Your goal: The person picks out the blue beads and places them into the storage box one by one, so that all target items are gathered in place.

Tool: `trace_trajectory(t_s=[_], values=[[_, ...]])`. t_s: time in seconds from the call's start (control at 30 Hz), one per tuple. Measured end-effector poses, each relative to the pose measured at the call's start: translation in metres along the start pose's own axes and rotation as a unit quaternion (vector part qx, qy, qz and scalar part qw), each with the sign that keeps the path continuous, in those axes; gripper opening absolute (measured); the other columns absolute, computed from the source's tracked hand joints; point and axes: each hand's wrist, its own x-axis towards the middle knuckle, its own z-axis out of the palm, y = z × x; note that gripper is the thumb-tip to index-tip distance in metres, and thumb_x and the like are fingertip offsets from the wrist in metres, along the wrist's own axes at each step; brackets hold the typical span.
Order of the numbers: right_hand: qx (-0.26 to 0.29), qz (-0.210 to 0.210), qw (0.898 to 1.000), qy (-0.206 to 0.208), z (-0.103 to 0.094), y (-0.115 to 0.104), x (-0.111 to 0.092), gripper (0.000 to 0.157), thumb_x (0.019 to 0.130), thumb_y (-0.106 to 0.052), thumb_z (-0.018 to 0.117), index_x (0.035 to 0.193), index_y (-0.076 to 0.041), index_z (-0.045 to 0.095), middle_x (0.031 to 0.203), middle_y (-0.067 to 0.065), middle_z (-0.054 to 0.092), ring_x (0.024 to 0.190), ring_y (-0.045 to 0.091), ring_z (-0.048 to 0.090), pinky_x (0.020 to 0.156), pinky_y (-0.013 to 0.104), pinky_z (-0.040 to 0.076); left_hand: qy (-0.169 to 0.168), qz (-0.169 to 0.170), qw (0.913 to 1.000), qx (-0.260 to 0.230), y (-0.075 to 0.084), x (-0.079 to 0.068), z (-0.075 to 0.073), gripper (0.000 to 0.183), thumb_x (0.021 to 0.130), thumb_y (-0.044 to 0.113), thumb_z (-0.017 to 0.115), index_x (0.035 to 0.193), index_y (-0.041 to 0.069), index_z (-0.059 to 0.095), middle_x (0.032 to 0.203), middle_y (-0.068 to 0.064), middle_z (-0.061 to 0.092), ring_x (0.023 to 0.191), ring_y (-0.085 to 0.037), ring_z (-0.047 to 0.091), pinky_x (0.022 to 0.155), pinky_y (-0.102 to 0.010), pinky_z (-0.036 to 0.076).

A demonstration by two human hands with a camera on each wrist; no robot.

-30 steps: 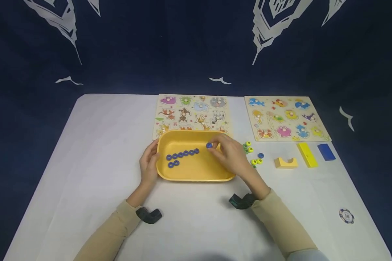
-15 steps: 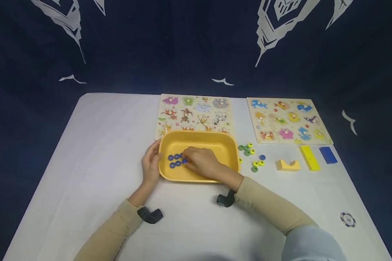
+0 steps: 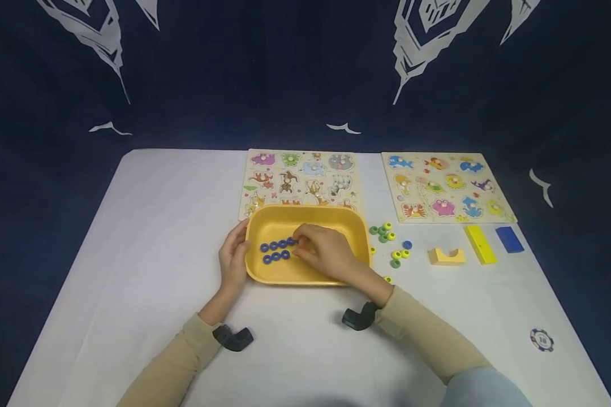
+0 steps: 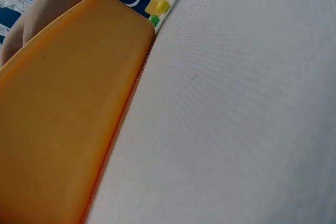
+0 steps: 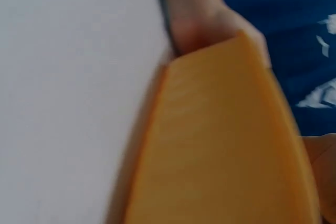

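A shallow yellow tray (image 3: 300, 273) holds blue ring-shaped beads (image 3: 276, 256) in two rows, the lower one with three. My left hand (image 3: 232, 257) holds the tray's left end, thumb by the rim; in the right wrist view that hand (image 5: 210, 30) sits behind the tray's end. Over the tray's middle, my right hand (image 3: 326, 251) has thumb and index finger apart, beside the right end of the rows. Its fingers partly cover the upper row. Mostly the tray's outer wall (image 4: 68, 108) fills the left wrist view, hiding the beads there.
Right of the tray lie green and yellow beads (image 3: 391, 236) and one blue bead (image 3: 407, 245). Farther right are an arched block (image 3: 446, 258), a yellow block (image 3: 481, 244), a blue block (image 3: 510, 239) and a chip (image 3: 542, 340). Two animal puzzle boards (image 3: 300, 178) lie behind.
My right hand carried a blue bead leftward across the tray and put it at the end of the lower row. Its fingers have since parted and drawn slightly back. My left hand stays at the tray.
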Motion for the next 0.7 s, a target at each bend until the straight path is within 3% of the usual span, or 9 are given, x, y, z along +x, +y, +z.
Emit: trace_trajectory(t_s=[0.2,0.33,0.43,0.53,0.7], values=[[0.065,0.006,0.990,0.123,-0.034,0.017,-0.033,0.023,0.076,-0.020,0.068,0.095,-0.010,0.060,0.075,-0.007,0.060,0.051,0.005,0.038,0.042,0.018,0.032,0.001,0.006,1.0000,-0.001,0.000,-0.001,0.000,0.044,0.082,-0.005,0.039,0.126,-0.003,0.045,0.117,-0.025,0.050,0.104,-0.037,0.049,0.088,-0.043,0.046],[0.050,0.053,0.975,0.211,-0.051,0.043,-0.061,0.024,0.076,-0.016,0.068,0.096,-0.006,0.061,0.073,-0.002,0.060,0.051,0.006,0.037,0.042,0.017,0.030,0.003,0.011,0.9999,0.000,0.001,-0.001,0.000,0.044,0.082,-0.005,0.038,0.126,-0.004,0.045,0.117,-0.027,0.049,0.104,-0.038,0.048,0.087,-0.037,0.047],[0.022,0.121,0.953,0.275,-0.058,0.063,-0.080,0.025,0.076,-0.015,0.068,0.098,-0.007,0.062,0.073,-0.001,0.060,0.049,0.008,0.036,0.040,0.016,0.028,0.002,0.008,1.0000,-0.004,0.001,-0.001,0.000,0.044,0.082,-0.006,0.038,0.126,-0.005,0.044,0.116,-0.027,0.049,0.103,-0.039,0.048,0.086,-0.032,0.049],[0.004,0.210,0.926,0.312,-0.058,0.080,-0.095,0.027,0.077,-0.019,0.068,0.101,-0.009,0.061,0.075,-0.001,0.060,0.048,0.011,0.037,0.038,0.017,0.027,0.001,0.007,1.0000,-0.006,0.001,-0.002,0.000,0.045,0.082,-0.006,0.037,0.126,-0.005,0.044,0.117,-0.027,0.049,0.103,-0.039,0.048,0.085,-0.029,0.049],[-0.050,0.322,0.898,0.295,-0.049,0.100,-0.108,0.036,0.079,-0.030,0.064,0.108,-0.010,0.058,0.085,0.003,0.060,0.057,0.016,0.043,0.047,0.025,0.032,-0.001,-0.002,0.9999,-0.015,-0.013,-0.001,0.000,0.045,0.083,-0.005,0.038,0.127,0.001,0.046,0.118,-0.021,0.051,0.104,-0.032,0.050,0.085,-0.026,0.049]])
